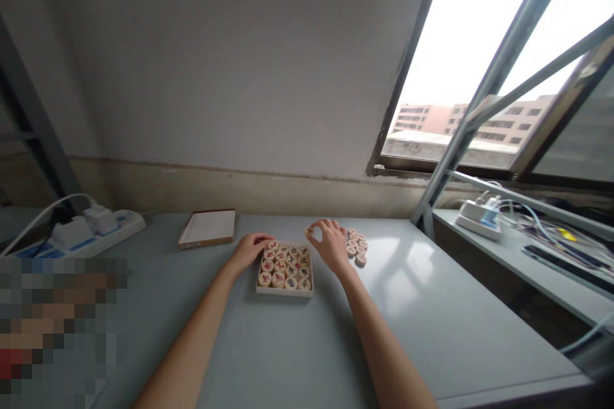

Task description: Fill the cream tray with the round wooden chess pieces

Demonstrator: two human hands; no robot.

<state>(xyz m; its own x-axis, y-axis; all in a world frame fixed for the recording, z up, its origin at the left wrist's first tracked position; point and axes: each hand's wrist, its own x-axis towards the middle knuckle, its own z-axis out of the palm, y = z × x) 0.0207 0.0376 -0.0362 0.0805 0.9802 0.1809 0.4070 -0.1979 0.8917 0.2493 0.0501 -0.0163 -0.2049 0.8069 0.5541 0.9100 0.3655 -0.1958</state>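
Observation:
A shallow white box (284, 294) on the table holds rows of round wooden Chinese chess pieces (279, 266), with red characters mostly on the left and dark ones on the right. At the box's far left corner, my left hand (248, 252) grips the edge, its fingers partly hidden behind the box and pieces. Just off the far right corner, my right hand (330, 244) pinches a single chess piece (309, 231) between thumb and fingers, above the table. Right beside that hand lies a cluster of loose chess pieces (357, 245), partly covered by it.
The box lid (209, 228) lies at the back left. Further left is a power strip (128, 222) with plugs and cables. A wall (230, 192) borders the table's (268, 351) back. A metal frame (439, 179) and second table with another power strip (478, 217) stand right.

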